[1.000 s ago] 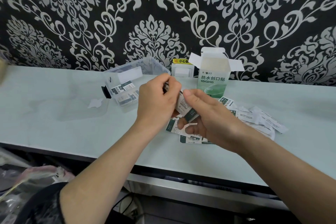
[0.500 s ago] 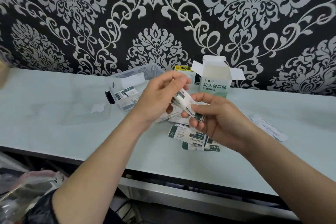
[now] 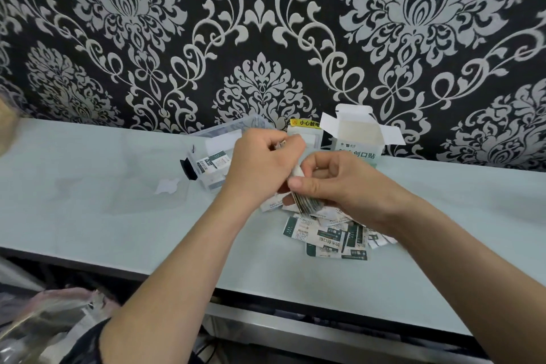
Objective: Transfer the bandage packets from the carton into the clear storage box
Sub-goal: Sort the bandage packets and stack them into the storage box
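Both hands meet above the table point(image 3: 88, 201), in front of the carton point(image 3: 359, 139), which stands with its flaps open. Right hand point(image 3: 339, 183) curls round a stack of packets point(image 3: 307, 204), thumb across its side. Left hand point(image 3: 260, 165) pinches the stack's upper end, likely squaring the edges so it goes in as one. Loose packets point(image 3: 325, 236) lie fanned beneath. The clear box point(image 3: 212, 156), just left, already holds a few.

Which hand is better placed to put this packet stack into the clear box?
Left: the left hand, gripping the packet stack, is right beside the clear storage box; the right hand is farther.
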Demonstrator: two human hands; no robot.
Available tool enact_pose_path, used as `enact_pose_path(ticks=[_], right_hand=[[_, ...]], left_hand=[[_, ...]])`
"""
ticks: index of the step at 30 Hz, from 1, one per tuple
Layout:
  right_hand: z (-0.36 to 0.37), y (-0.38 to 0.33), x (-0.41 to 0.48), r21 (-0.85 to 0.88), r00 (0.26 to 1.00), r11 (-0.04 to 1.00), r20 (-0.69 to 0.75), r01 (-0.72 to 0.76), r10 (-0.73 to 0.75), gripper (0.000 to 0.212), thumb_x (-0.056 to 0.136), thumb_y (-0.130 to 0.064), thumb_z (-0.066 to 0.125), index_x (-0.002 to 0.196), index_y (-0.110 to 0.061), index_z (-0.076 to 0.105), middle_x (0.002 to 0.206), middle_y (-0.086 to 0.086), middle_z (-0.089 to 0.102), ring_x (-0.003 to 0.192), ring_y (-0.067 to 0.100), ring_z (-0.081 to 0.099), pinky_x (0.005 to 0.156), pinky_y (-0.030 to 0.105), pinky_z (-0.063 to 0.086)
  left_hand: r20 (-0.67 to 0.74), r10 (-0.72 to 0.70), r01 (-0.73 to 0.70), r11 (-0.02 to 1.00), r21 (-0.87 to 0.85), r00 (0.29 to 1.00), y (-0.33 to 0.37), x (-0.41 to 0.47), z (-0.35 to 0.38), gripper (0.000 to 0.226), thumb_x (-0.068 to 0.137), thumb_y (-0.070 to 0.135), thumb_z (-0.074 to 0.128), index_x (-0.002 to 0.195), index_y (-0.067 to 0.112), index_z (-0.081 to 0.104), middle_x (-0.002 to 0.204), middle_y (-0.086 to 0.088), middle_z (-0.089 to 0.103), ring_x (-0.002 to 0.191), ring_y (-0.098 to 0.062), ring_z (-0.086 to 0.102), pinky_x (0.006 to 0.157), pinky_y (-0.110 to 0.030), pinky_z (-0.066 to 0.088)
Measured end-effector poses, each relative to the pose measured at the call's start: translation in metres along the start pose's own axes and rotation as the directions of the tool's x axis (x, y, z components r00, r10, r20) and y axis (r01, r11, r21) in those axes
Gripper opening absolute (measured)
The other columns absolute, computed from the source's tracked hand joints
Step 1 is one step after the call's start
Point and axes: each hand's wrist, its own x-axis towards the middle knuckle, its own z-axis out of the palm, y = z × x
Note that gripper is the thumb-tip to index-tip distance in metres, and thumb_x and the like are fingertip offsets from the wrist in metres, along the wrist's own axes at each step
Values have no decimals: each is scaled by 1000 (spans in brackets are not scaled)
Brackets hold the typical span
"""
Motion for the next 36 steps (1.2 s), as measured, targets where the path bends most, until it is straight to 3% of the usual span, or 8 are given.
enact_pose_path(ticks=[6, 9, 11, 14, 17, 24, 32, 36], right_hand=[[7, -3, 15, 47, 999, 998, -24, 30, -29, 23, 72, -11, 76, 70, -8, 54, 74, 19, 66, 81, 31, 65, 56, 18, 49], [6, -7, 18, 65, 999, 998, -32, 12, -10, 31, 72, -12, 76, 89, 7, 58, 81, 19, 71, 75, 25, 70, 63, 23, 54], [2, -9, 21, 136, 999, 991, -33, -15, 20, 44, 68, -14, 75, 99, 12, 59, 84, 18, 73, 77, 26, 71, 73, 31, 58], [-5, -15, 23, 266, 998, 962, 0, -56, 58, 35, 70, -12, 70, 100, 3, 59, 82, 19, 73, 71, 24, 72, 62, 28, 59], [-8, -20, 24, 257, 994, 961, 64, -104, 90, 42, 74, -14, 68, 111, 2, 55, 86, 20, 73, 72, 23, 72, 61, 28, 60], [-5, -25, 35, 213, 974, 966, 200, -147, 104, 22, 83, -7, 67, 104, -1, 64, 92, 22, 71, 79, 27, 70, 57, 30, 59], [5, -47, 60, 31, 974, 989, 181, -142, 134, 17, 82, -9, 67, 97, -6, 60, 92, 21, 73, 74, 24, 71, 64, 29, 58], [2, -74, 92, -180, 996, 981, 35, -77, 85, 15, 83, -4, 69, 83, -10, 56, 91, 23, 74, 73, 24, 70, 64, 27, 57]], left_hand=[[-106, -83, 79, 996, -48, 991, 2, 6, -3, 37, 85, 31, 64, 63, 2, 62, 43, 8, 41, 46, -11, 36, 52, -29, 35], [39, -126, 131, 975, -180, 991, 8, 5, -12, 24, 85, 41, 68, 87, 17, 70, 69, 11, 62, 51, -6, 51, 47, -26, 41], [175, -95, 125, 977, -173, 980, 8, 5, -22, 45, 75, 50, 74, 114, 29, 64, 104, 10, 62, 70, -5, 56, 56, -22, 48], [407, 2, -30, 998, 63, 914, 6, 4, -38, 101, 55, 64, 81, 141, 49, 30, 136, 24, 39, 113, 2, 43, 98, -29, 43], [543, 26, -113, 985, 128, 839, 11, -6, -39, 116, 57, 48, 87, 143, 59, 9, 128, 47, 18, 132, 6, 19, 110, -25, 26], [431, 182, -256, 959, 120, 884, 3, -4, -41, 77, 65, 34, 87, 129, 47, 47, 120, 26, 37, 115, 9, 42, 87, -9, 42], [383, 121, -173, 979, 104, 916, -3, 6, -68, 100, 60, 36, 89, 136, 59, 28, 138, 24, 31, 129, 6, 35, 95, -12, 39], [2, 14, -14, 977, 213, 1000, -25, 23, -97, 68, 74, 27, 80, 126, 53, 46, 119, 17, 50, 105, 0, 51, 81, -18, 44]])
